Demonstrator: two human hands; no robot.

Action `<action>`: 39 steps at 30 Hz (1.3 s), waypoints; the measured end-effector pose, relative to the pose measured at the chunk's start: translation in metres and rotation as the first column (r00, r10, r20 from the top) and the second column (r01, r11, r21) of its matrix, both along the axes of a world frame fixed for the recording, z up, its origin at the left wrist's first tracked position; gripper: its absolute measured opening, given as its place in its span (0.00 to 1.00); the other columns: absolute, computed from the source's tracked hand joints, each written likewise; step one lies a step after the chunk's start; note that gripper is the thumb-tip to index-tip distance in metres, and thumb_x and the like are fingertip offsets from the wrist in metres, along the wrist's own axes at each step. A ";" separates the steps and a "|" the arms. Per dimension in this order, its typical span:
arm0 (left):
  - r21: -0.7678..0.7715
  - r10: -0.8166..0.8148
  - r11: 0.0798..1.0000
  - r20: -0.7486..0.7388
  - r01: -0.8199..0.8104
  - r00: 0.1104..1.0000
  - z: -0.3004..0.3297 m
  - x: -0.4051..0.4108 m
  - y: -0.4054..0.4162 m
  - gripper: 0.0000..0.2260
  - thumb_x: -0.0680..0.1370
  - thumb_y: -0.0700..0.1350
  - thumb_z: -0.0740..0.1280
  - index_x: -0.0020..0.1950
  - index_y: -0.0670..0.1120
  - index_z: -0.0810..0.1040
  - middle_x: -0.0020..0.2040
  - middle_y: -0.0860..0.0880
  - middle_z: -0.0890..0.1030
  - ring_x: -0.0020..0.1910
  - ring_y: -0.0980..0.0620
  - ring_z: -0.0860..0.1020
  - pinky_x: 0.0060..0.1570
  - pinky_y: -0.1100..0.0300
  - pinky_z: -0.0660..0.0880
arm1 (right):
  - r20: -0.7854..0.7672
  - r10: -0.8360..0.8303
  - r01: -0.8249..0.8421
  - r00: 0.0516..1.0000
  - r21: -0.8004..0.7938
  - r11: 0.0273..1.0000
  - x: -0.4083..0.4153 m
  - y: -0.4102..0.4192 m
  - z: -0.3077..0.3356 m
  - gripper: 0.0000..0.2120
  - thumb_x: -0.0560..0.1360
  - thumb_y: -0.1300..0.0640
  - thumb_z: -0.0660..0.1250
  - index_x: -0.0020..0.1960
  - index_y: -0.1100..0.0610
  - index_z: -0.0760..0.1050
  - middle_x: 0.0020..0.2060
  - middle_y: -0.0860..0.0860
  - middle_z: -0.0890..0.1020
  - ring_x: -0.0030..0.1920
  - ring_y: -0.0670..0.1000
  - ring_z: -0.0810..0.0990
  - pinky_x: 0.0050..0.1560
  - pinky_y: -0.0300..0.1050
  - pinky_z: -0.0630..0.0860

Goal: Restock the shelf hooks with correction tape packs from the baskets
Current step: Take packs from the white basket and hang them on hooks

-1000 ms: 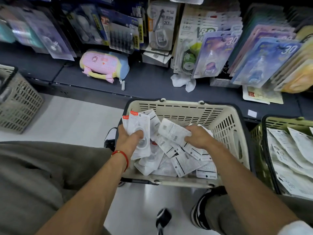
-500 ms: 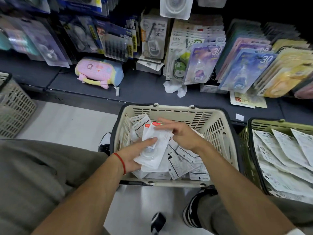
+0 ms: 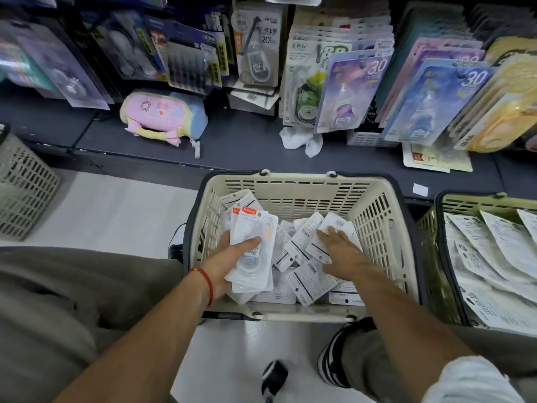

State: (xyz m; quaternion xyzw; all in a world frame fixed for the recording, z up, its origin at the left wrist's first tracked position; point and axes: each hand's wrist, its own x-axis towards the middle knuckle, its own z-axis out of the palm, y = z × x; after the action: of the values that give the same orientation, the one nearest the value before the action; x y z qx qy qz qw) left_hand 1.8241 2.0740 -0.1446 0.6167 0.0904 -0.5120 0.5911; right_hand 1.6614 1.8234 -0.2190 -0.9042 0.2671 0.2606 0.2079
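A cream basket (image 3: pixel 380 228) on the floor in front of me holds several loose white correction tape packs (image 3: pixel 305 280). My left hand (image 3: pixel 229 257) grips a small stack of white packs with red labels (image 3: pixel 252 242) over the basket's left side, thumb across the front. My right hand (image 3: pixel 340 254) lies flat with straight fingers on the packs at the basket's right side, fingertips on one pack (image 3: pixel 334 228). Above the dark shelf (image 3: pixel 247 141), hooks carry hanging correction tape cards (image 3: pixel 351 91).
A second, green basket (image 3: pixel 453 202) with larger white packs stands at the right. A grey basket (image 3: pixel 23 193) stands at the left. A pink pencil pouch (image 3: pixel 162 114) and crumpled paper (image 3: pixel 302 141) lie on the shelf. My knees flank the cream basket.
My right hand has left the stack in my left hand and moved right, down onto the loose packs. My left hand keeps its stack, now lower in the basket.
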 end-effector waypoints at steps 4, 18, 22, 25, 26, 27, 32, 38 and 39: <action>0.010 0.006 1.000 0.116 -0.007 0.993 -0.002 -0.002 -0.004 0.29 0.72 0.49 0.81 0.70 0.56 0.74 0.62 0.48 0.85 0.58 0.43 0.85 0.60 0.41 0.81 | 0.279 -0.373 0.308 0.885 0.249 0.918 -0.004 -0.013 0.041 0.24 0.83 0.49 0.69 0.78 0.47 0.72 0.75 0.50 0.76 0.61 0.50 0.79 0.65 0.50 0.75; -0.217 -0.062 0.974 0.008 0.062 0.998 0.008 -0.023 -0.011 0.28 0.77 0.64 0.68 0.75 0.57 0.71 0.68 0.49 0.83 0.66 0.45 0.82 0.64 0.41 0.80 | 0.426 -0.545 0.215 0.722 0.610 0.762 0.057 0.022 0.107 0.11 0.83 0.52 0.71 0.48 0.59 0.83 0.39 0.55 0.87 0.38 0.57 0.87 0.36 0.51 0.85; -0.195 -0.119 0.973 0.039 0.124 0.992 0.009 -0.016 -0.009 0.28 0.73 0.50 0.77 0.72 0.56 0.73 0.61 0.48 0.86 0.60 0.45 0.86 0.52 0.47 0.84 | 0.417 -0.468 0.204 0.779 0.537 0.818 0.064 0.035 0.088 0.14 0.81 0.45 0.71 0.47 0.55 0.81 0.34 0.54 0.87 0.30 0.55 0.86 0.28 0.45 0.81; -0.092 -0.088 0.991 0.059 0.093 0.994 0.001 -0.016 -0.008 0.30 0.73 0.44 0.79 0.72 0.53 0.73 0.60 0.47 0.87 0.57 0.44 0.86 0.54 0.45 0.84 | 0.403 -0.550 0.318 0.731 0.512 0.798 0.055 0.026 0.067 0.13 0.80 0.42 0.70 0.50 0.52 0.80 0.39 0.51 0.87 0.36 0.53 0.86 0.34 0.47 0.81; -0.074 -0.059 0.995 0.049 0.062 0.997 -0.002 -0.016 -0.007 0.29 0.75 0.43 0.79 0.72 0.53 0.73 0.60 0.46 0.86 0.57 0.43 0.86 0.54 0.43 0.84 | 0.381 -0.501 0.347 0.777 0.405 0.846 0.045 0.016 0.058 0.11 0.81 0.44 0.70 0.56 0.51 0.80 0.45 0.50 0.87 0.43 0.53 0.86 0.41 0.47 0.82; -0.059 -0.030 0.998 0.043 0.033 0.999 -0.004 -0.015 -0.007 0.28 0.75 0.42 0.78 0.72 0.53 0.72 0.60 0.45 0.86 0.57 0.43 0.86 0.55 0.43 0.84 | 0.293 -0.376 0.322 0.879 0.219 0.921 0.030 0.004 0.048 0.14 0.81 0.47 0.71 0.64 0.51 0.78 0.55 0.51 0.86 0.52 0.54 0.85 0.50 0.48 0.81; -0.035 -0.012 0.999 0.048 0.013 0.999 -0.013 -0.012 -0.004 0.30 0.74 0.43 0.80 0.72 0.54 0.72 0.62 0.45 0.85 0.58 0.42 0.85 0.59 0.40 0.82 | -0.172 0.060 -0.099 0.983 -0.228 0.969 -0.031 -0.009 0.007 0.43 0.76 0.70 0.68 0.85 0.51 0.55 0.83 0.53 0.60 0.82 0.58 0.61 0.81 0.54 0.56; -0.048 -0.039 0.998 0.135 0.046 0.990 -0.003 -0.010 -0.012 0.36 0.62 0.52 0.85 0.68 0.58 0.74 0.61 0.48 0.85 0.59 0.43 0.85 0.60 0.38 0.81 | 0.060 -0.125 0.124 0.990 0.026 0.992 -0.029 -0.031 0.043 0.19 0.84 0.57 0.66 0.74 0.48 0.76 0.70 0.52 0.79 0.66 0.54 0.78 0.69 0.51 0.74; -0.061 -0.043 0.997 0.163 0.053 0.986 0.002 -0.010 -0.014 0.37 0.60 0.54 0.84 0.66 0.59 0.74 0.61 0.50 0.86 0.59 0.45 0.85 0.60 0.40 0.81 | 0.158 -0.203 0.196 0.966 0.058 0.979 -0.027 -0.037 0.058 0.15 0.85 0.56 0.65 0.70 0.49 0.80 0.62 0.51 0.84 0.57 0.52 0.82 0.59 0.48 0.78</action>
State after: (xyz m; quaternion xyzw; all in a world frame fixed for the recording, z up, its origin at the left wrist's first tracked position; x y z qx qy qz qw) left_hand 1.8142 2.0597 -0.1428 0.6386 0.0104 -0.4770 0.6038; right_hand 1.6342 1.7864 -0.1613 -0.8864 0.3333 0.1689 0.2733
